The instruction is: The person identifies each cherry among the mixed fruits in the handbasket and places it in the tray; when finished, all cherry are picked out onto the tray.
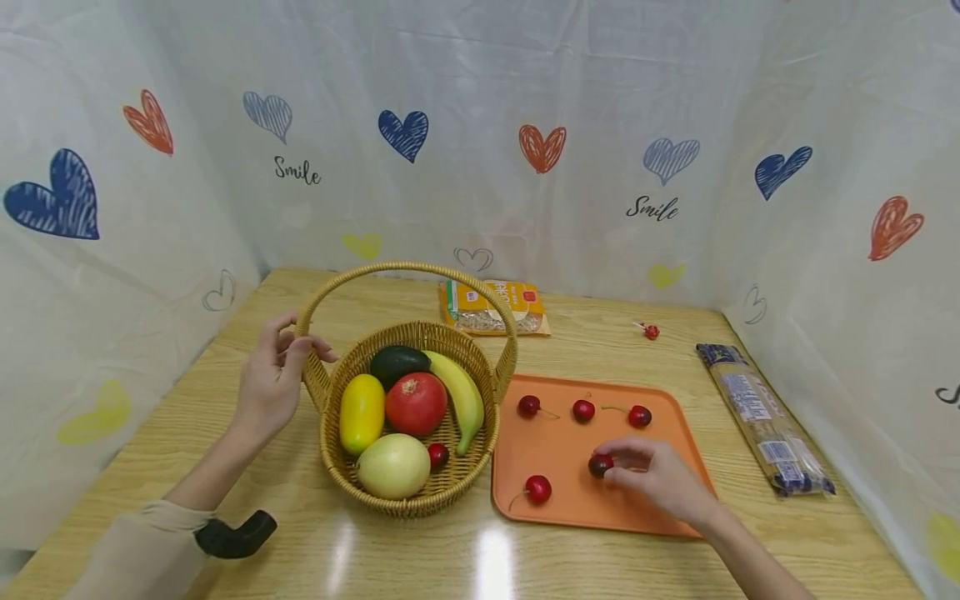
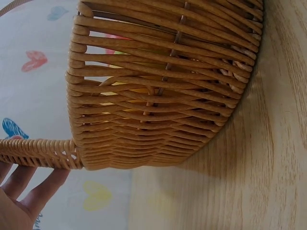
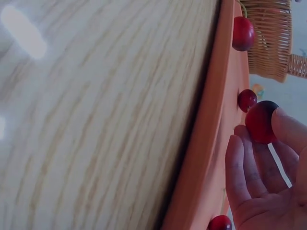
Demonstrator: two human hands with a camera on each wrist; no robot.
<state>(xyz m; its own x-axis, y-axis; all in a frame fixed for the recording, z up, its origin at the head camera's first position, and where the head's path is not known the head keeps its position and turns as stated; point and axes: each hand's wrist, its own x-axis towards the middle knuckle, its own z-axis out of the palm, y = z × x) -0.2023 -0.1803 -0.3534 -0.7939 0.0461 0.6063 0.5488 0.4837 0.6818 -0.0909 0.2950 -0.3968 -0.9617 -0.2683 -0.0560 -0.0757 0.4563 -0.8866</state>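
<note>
My left hand (image 1: 273, 379) grips the left side of the arched handle (image 2: 38, 152) of a wicker basket (image 1: 327, 450). Inside the basket lie a banana (image 1: 467, 400), a pomegranate (image 1: 417, 406), a dark green avocado-like fruit (image 1: 396, 364), a yellow oblong fruit (image 1: 362, 414), a pale green round fruit (image 1: 392, 468) and one cherry (image 1: 438, 455). Over the orange tray (image 1: 566, 510), my right hand (image 1: 660, 479) pinches a dark red cherry (image 3: 261, 122) between thumb and fingers. Several other cherries (image 1: 582, 410) are spread on the tray, some with stems.
Behind the basket lies an orange food packet (image 1: 498, 308). A small red wrapped lollipop (image 1: 649, 331) is at the back right. Along the right edge of the wooden table (image 1: 420, 558) lies a long clear package (image 1: 765, 421). A heart-printed curtain (image 1: 480, 100) surrounds the table.
</note>
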